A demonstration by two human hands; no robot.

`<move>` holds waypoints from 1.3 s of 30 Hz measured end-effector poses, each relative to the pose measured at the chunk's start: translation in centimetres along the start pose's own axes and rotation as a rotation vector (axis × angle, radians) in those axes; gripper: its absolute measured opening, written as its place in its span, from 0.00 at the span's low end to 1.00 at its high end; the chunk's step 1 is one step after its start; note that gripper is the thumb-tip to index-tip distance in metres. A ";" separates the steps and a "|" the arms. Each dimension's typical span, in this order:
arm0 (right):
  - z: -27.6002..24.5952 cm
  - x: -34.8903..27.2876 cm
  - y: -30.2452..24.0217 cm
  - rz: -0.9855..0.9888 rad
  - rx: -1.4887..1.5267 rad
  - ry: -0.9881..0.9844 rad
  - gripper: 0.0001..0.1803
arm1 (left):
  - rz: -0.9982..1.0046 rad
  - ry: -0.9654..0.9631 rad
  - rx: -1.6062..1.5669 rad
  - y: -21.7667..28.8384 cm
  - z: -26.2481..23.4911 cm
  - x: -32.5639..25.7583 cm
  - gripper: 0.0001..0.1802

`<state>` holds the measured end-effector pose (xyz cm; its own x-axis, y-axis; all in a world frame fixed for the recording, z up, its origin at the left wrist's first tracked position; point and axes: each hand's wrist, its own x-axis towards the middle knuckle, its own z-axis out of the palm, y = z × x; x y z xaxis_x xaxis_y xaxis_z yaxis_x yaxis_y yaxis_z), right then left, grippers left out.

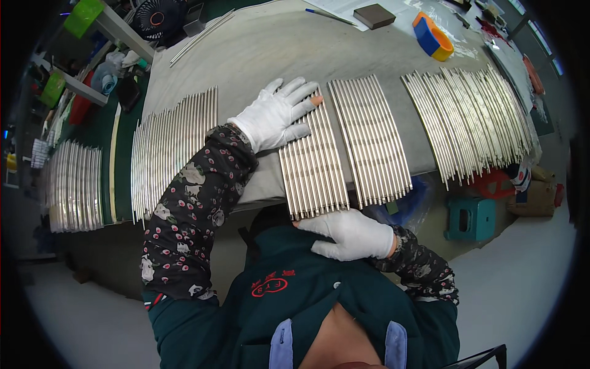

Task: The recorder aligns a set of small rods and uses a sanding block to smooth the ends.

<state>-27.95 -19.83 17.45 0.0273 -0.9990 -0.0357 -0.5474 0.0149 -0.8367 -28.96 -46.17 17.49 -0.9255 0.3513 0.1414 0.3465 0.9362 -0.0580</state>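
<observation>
A flat row of thin, shiny silver metal rods (313,163) lay side by side at the grey table's (258,55) near edge. The white-gloved left hand (276,114) pressed flat, fingers spread, on its far end; the white-gloved right hand (350,234) lay open against the near ends.

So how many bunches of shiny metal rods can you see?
5: one under the gloved hands, one just right, a big one far right, one left, one far left. More may be hidden.
</observation>
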 end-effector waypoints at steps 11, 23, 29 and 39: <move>0.3 -0.7 0.5 0.059 0.031 0.004 0.24 | -0.010 -0.008 0.002 0.0 0.1 0.1 0.31; 1.7 -4.1 1.9 0.140 0.083 0.142 0.24 | -0.030 -0.064 0.022 2.0 -1.1 5.0 0.36; 2.2 -6.7 3.1 0.207 0.190 0.300 0.24 | 0.135 -0.104 -0.068 5.3 0.4 9.2 0.34; -0.9 -10.8 3.8 0.529 0.800 1.018 0.09 | 0.155 -0.034 -0.088 6.2 1.1 11.8 0.33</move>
<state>-31.07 -9.07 15.15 -0.8304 -0.4543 -0.3227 0.3277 0.0703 -0.9422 -37.90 -36.28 17.70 -0.8641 0.4925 0.1040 0.4961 0.8682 0.0102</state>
